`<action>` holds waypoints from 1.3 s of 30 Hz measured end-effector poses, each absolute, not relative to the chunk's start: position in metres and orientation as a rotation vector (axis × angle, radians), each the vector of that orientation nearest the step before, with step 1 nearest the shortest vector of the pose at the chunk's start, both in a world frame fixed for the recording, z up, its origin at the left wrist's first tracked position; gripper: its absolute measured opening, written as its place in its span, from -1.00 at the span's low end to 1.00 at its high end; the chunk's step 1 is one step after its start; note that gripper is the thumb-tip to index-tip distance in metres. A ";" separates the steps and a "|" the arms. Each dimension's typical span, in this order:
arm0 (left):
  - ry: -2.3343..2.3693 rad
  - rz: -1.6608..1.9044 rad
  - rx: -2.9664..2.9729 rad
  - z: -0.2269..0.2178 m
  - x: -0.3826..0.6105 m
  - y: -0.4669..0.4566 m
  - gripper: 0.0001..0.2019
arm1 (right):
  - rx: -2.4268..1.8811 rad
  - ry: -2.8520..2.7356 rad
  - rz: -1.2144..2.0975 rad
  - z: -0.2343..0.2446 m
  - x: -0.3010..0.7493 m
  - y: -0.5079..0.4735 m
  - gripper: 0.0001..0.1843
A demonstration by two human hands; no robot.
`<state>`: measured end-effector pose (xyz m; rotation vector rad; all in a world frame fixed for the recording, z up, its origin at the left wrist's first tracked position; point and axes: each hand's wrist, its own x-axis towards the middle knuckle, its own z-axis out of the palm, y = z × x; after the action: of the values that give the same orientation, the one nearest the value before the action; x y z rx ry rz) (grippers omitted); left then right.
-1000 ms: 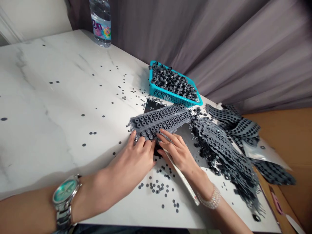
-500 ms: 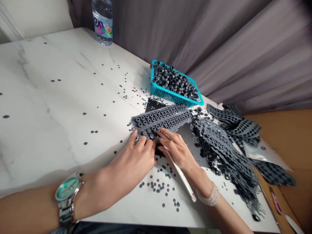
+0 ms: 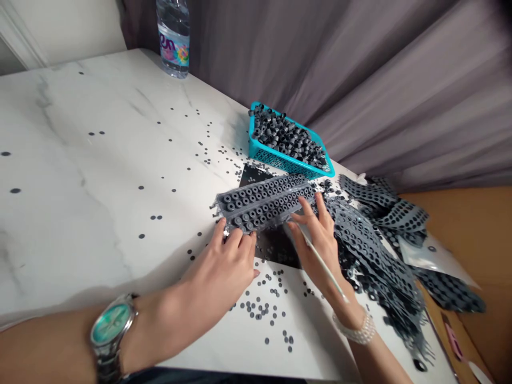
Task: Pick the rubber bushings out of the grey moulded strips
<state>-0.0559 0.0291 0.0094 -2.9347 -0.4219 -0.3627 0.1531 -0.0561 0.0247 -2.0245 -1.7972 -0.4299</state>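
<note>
Marbled table; grey studded sheet beyond left grip, unclenched, fingertips on near edge; right grip clasping white stick

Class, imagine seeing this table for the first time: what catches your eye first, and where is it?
The turquoise basket, heaped with small dark rings, stands out near the far edge of the white table. Nearer, the left hand touches the near edge of a ringed grey sheet, and the right hand, holding a thin white stick, is by its right end. Dark discs lie scattered about.
</note>
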 end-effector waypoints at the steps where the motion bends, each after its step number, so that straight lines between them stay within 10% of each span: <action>1: -0.422 -0.361 -2.931 0.010 -0.056 0.028 -0.64 | -1.959 -1.852 -0.415 0.025 0.148 -0.055 -0.83; 6: -0.458 -0.313 -2.871 0.018 -0.059 0.020 -0.71 | -1.678 -2.120 -0.233 0.025 0.119 -0.041 -0.80; 18: -0.679 -0.367 -2.945 -0.004 -0.073 0.018 -0.17 | -1.606 -2.235 -0.244 0.024 0.115 -0.031 -0.85; 39: -0.642 -0.297 -3.028 -0.006 -0.073 0.020 -0.08 | -1.838 -2.040 -0.331 0.028 0.125 -0.037 -0.83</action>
<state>-0.0729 0.0203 -0.0064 -3.0280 -0.6419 -0.2972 0.1253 -0.0373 0.0280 -1.8380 -2.0401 -0.3310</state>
